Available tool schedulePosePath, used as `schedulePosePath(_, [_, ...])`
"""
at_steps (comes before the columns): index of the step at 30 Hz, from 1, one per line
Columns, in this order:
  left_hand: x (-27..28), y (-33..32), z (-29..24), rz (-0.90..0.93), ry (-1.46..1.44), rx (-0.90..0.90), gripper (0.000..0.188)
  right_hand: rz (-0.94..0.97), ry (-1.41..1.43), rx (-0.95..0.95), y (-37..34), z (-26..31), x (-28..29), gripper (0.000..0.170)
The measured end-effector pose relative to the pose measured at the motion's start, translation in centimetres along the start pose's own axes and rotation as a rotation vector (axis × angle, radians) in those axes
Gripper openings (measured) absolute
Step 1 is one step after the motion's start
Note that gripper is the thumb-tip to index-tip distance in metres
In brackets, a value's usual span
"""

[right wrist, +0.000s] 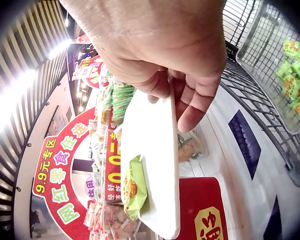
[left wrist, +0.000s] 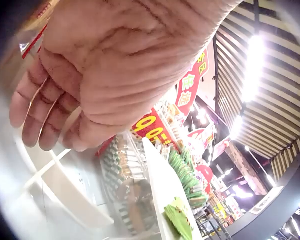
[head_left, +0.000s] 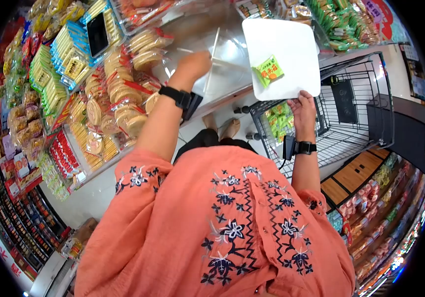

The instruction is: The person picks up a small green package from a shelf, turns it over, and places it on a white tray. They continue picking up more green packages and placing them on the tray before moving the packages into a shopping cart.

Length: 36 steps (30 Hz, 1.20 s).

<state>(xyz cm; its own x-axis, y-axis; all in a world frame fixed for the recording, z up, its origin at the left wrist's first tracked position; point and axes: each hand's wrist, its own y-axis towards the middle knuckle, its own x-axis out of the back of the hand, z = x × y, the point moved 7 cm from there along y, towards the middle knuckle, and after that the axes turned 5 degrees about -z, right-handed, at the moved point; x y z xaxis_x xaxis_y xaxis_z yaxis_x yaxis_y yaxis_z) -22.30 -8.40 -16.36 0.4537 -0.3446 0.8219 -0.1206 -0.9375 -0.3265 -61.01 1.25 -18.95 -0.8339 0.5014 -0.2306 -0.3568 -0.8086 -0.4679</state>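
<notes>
My right hand (head_left: 301,113) pinches the near edge of a flat white tray (head_left: 284,42), thumb on one face and fingers on the other. One green snack packet (head_left: 269,72) lies on the tray, and the right wrist view shows the packet (right wrist: 134,192) toward its far end. My left hand (head_left: 194,66) is over a clear plastic display bin (head_left: 230,52) with thin pale divider edges. In the left wrist view its fingers (left wrist: 50,115) hang loosely curled, with nothing seen between them.
Below the tray stands a wire shopping cart (head_left: 371,106) with several green packets (right wrist: 292,82) in it. Round wrapped biscuits (head_left: 123,91) fill bins to the left. A black phone (head_left: 97,34) lies on blue packets. Wooden-topped shelving (head_left: 353,173) stands at the right.
</notes>
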Motion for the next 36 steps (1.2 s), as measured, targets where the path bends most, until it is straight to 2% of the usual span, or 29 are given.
schedulePosePath(4, [-1.7,-1.1,-0.5,-0.076,0.003,-0.039,0.033,0.025,-0.012,0.004,0.0,0.0,-0.1,0.02])
schedulePosePath(7, [-0.9,-2.0,-1.5,-0.018,0.061,0.085,0.035,0.005,-0.014,-0.005,-0.5,0.1,-0.2,0.02])
schedulePosePath(11, [-1.9,-1.7,-1.2,0.012,0.067,0.073,0.04,0.006,-0.022,-0.017,-0.4,-0.1,0.0,0.02])
schedulePosePath(14, [-2.5,-1.2,-0.7,-0.013,0.079,0.142,0.039,0.005,-0.018,-0.014,-0.6,0.0,-0.2,0.019])
schedulePosePath(17, [-3.2,-0.6,-0.4,-0.103,0.116,0.058,0.056,0.009,-0.008,-0.013,-0.5,-0.3,0.0,0.019])
schedulePosePath(20, [-3.4,0.3,-0.6,-0.026,0.129,0.068,0.054,0.005,-0.011,-0.01,-0.5,-0.3,0.0,0.018])
schedulePosePath(23, [-3.8,1.0,-0.4,-0.03,0.153,0.057,0.049,0.011,-0.011,-0.016,-0.2,-0.5,0.1,0.017])
schedulePosePath(26, [-4.1,1.2,-0.8,0.008,0.191,0.067,0.035,0.006,-0.008,-0.015,-0.7,-0.1,-0.1,0.017])
schedulePosePath(36, [-4.8,1.9,-0.4,-0.043,0.114,0.015,0.027,0.006,-0.006,-0.02,-0.5,-0.3,0.1,0.016])
